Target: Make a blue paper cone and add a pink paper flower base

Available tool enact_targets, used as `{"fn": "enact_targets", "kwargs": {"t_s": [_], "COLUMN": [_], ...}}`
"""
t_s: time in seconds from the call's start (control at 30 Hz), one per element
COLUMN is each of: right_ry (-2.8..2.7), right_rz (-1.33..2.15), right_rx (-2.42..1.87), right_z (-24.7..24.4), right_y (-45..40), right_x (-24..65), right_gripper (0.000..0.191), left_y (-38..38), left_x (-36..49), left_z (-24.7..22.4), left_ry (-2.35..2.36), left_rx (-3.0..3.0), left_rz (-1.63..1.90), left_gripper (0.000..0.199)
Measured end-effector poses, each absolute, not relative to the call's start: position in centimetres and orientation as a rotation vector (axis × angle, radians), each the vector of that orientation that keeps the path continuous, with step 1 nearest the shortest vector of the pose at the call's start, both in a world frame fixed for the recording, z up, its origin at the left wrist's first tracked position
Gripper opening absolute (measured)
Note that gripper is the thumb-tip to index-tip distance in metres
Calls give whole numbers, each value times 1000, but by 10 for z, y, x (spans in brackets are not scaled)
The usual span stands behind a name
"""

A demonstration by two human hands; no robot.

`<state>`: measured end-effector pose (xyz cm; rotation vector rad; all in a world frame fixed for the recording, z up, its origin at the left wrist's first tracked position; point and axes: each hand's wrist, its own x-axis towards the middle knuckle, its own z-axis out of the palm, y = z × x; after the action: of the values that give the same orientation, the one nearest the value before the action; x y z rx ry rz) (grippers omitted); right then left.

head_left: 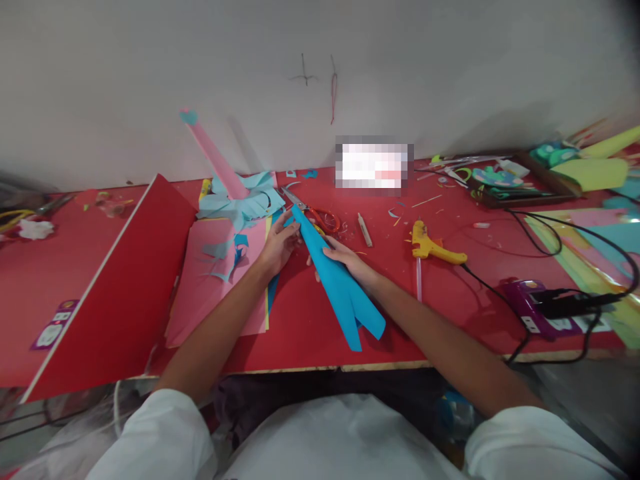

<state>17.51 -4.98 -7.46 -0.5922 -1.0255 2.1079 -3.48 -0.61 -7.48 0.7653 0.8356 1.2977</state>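
A bright blue paper (333, 277), rolled into a long narrow cone, is held above the red table. Its narrow tip points away from me and its wide, open end towards me. At the tip, my left hand (281, 241) has its fingers bent against the paper's left side. My right hand (350, 260) grips the cone about halfway along, thumb on top and the other fingers partly hidden beneath. Just behind the cone lie scissors (325, 219) with red-orange handles, partly covered by it.
Pink sheets (220, 300) with blue scraps lie to the left, beside a standing red board (120, 287). Behind them rises a pink paper cone (220, 157). A yellow glue gun (425, 245), a purple power strip (537, 310) with cables and a dark tray (545, 193) are on the right.
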Motion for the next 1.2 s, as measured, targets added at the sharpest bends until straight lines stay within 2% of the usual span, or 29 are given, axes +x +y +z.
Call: {"fn": "enact_targets", "kwargs": {"t_s": [0.33,0.63,0.87,1.2], "right_ry": [-997,-1014,-1013,-1003], "right_rz": [2136,2111,2113,2116], "right_rx": [-515,-611,-633,-634], "right_z": [-69,-68,-70,-70], "right_y": [-59,-59,-58,-59], "right_x": [173,174,173,172], "right_gripper": [60,71,76,72], "left_y": [-6,-9,-8,-8], "left_x": [-35,-34,-35,-36], "left_z": [-71,-71,-72,-72], "left_ry": [862,836,816,860], "left_rx": [769,787,826,816], "left_rz": [1307,1292,1277,1281], "left_gripper": [57,57,66,66]}}
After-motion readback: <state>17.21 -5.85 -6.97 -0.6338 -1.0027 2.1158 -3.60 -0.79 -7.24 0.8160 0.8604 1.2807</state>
